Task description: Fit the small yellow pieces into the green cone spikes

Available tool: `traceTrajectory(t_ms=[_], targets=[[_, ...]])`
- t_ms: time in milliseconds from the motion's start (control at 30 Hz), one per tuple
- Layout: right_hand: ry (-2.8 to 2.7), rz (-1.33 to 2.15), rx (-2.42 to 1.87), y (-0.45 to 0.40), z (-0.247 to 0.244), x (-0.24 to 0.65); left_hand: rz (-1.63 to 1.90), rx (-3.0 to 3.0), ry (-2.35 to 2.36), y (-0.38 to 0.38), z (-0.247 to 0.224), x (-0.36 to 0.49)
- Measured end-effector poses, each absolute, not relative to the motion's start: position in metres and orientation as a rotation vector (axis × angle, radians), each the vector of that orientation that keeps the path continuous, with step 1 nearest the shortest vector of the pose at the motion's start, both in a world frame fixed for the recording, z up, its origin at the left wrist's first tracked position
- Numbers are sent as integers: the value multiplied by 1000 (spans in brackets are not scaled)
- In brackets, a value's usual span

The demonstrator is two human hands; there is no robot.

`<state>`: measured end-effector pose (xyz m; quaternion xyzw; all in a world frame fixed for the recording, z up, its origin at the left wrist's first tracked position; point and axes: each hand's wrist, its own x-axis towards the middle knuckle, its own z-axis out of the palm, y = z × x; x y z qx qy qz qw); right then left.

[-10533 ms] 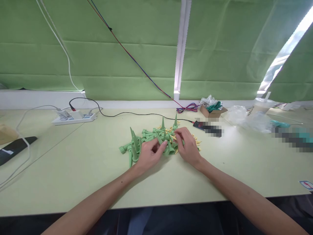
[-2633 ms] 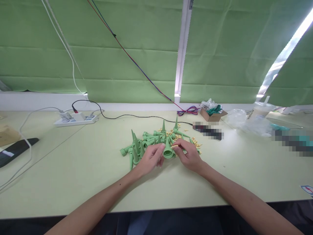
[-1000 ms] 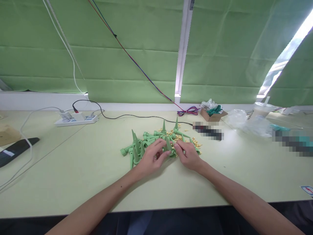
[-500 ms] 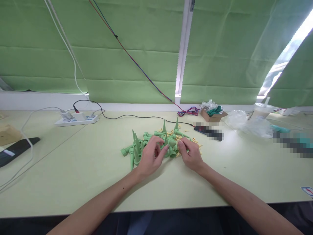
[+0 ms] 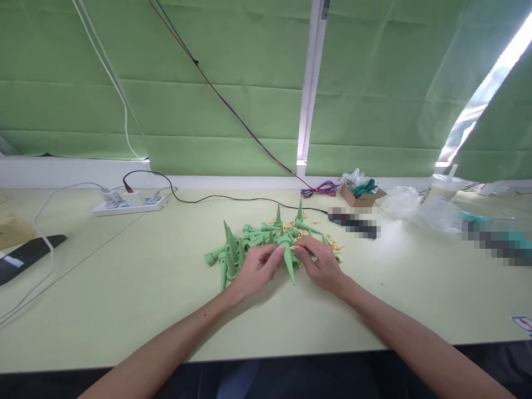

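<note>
Left hand (image 5: 258, 269) – green spike (image 5: 288, 258); right hand (image 5: 319, 262) – yellow piece (image 5: 293, 247).

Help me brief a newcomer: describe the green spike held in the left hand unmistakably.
On the pale table, find the heap of green spikes. At its near side the left hand grips the spike: the only one held, tip toward the table's front.

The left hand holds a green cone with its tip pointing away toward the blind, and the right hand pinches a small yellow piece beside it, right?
Not quite: in the head view, the green cone in the left hand points its tip toward the near edge of the table. The rest is right.
</note>
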<state>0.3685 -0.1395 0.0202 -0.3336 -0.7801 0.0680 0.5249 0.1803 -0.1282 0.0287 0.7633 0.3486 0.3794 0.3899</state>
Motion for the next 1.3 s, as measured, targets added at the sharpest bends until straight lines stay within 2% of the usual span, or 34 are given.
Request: traceTrajectory(t_ms=[767,1300], targets=[[-1882,248,-865,-140,19,370,1006,2115,839,-129,34,181],[-1873,157,-848,-139,20,371,1122,2394,783,-128,29,179]])
